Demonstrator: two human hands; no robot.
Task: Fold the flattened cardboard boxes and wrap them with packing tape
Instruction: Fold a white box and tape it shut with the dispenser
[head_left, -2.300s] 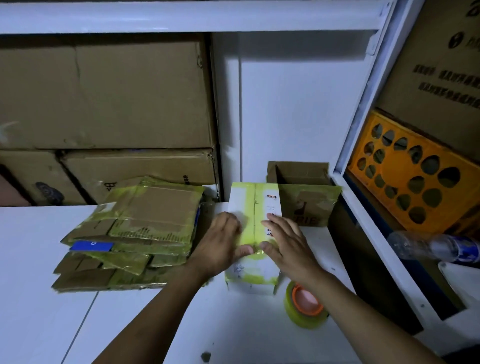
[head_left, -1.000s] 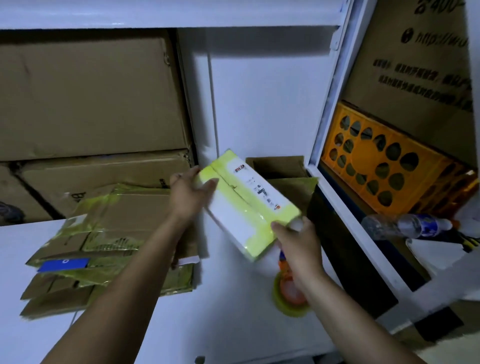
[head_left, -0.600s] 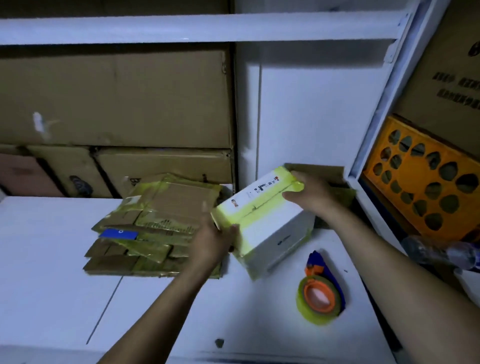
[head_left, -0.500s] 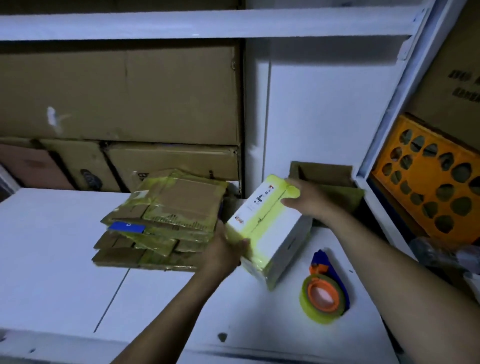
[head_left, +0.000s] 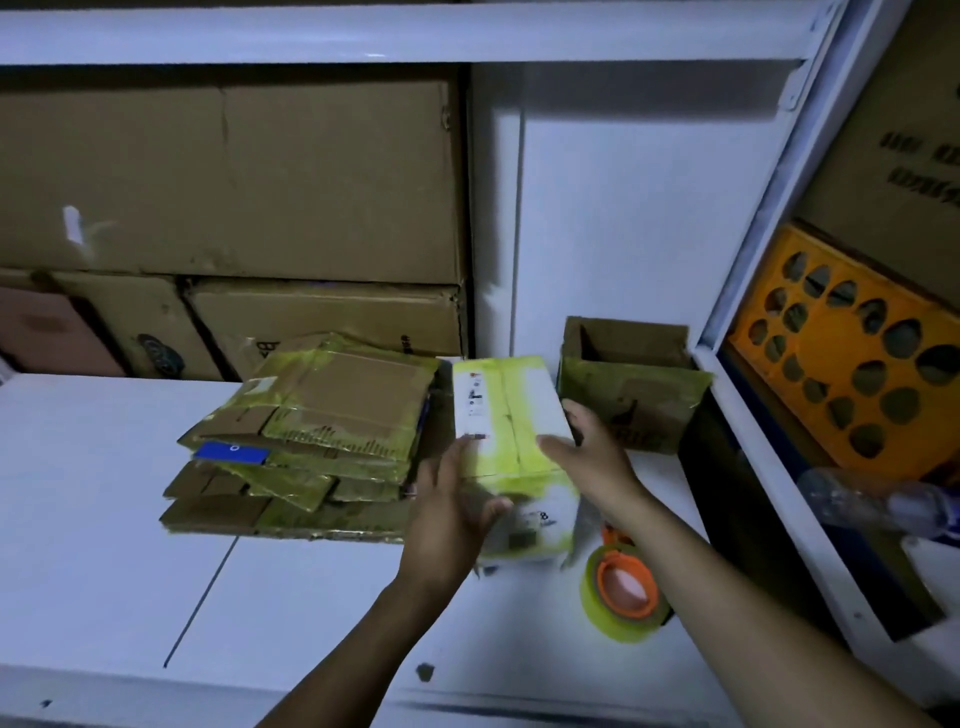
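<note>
**White shelving bay, packing surface: stock and progress**

Location: white surface (head_left: 130, 519) under a white shelf, with large brown cartons (head_left: 234, 182) stacked against the back wall. To the right, in the next bay, are an orange crate (head_left: 857, 374) and a plastic bottle (head_left: 872, 501) lying on its side.

Item 1: white box (head_left: 506, 415), folded up and closed. Yellowish tape runs along its top seam and around its near end. It is at centre, between items 2 and 3. I cannot tell whether its base rests fully on the surface or sits just above it.
- My left hand (head_left: 457, 509) is clamped on the near left corner, thumb across the front face.
- My right hand (head_left: 592, 452) is clamped on the right side, thumb on top and fingers around the far edge.

Item 2: stack of flattened cardboard boxes (head_left: 311, 441), just left of the white box. There are several layers, unfolded, and many carry old yellowed tape.

Item 3: open brown box (head_left: 628, 395), at the back right, standing upright. Its top is open and there is tape around its body.

Item 4: roll of packing tape (head_left: 623, 587), with an orange core, on the surface near my right wrist. Neither hand is on it.

Progress, as I judge it: one box looks assembled and taped. The brown one appears formed but not closed. The whole flat stack is left to fold and wrap, so most of the job remains.
</note>
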